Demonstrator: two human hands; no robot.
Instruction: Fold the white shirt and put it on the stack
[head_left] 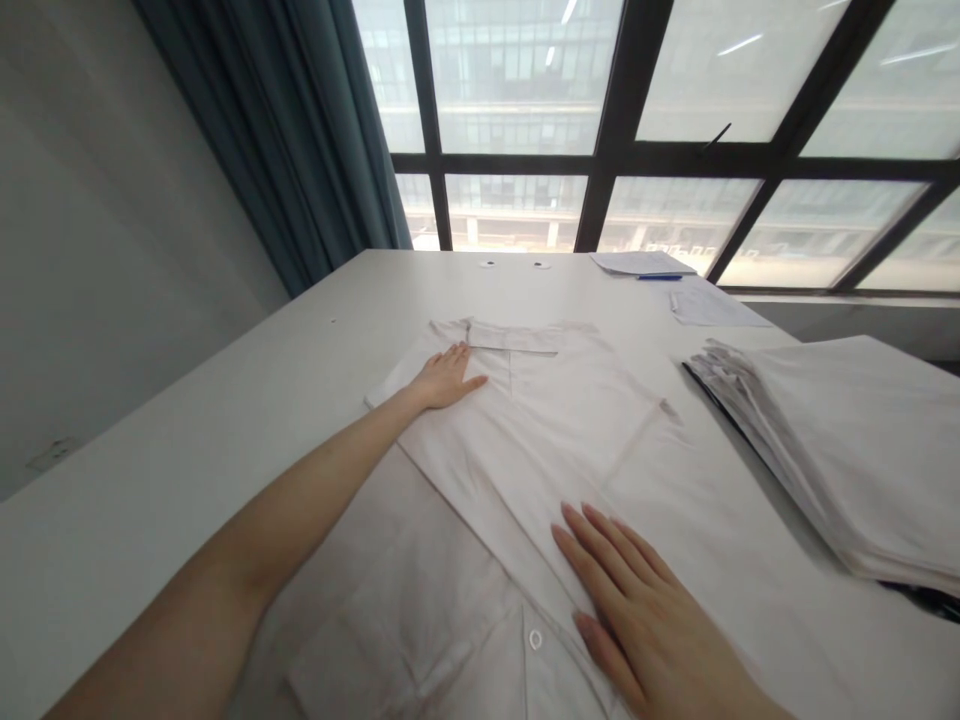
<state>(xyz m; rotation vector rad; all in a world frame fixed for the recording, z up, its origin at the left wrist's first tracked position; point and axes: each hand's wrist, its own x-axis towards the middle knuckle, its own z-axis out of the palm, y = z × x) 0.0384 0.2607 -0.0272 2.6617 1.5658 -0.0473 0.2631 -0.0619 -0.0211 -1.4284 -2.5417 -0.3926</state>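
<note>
White garment (532, 430), one: spread along the middle of the table (412, 285), a white button (535, 640) showing at its near end. Left hand (446, 382): open, palm down on the garment's far left part, presumably to hold the cloth flat. Right hand (637, 595): open, laid over the near right part, likely steadying it. Stack of white cloth (855, 430): right, apart, perhaps placed there for working room. Papers (641, 262), blue pen (660, 277): far right.
</note>
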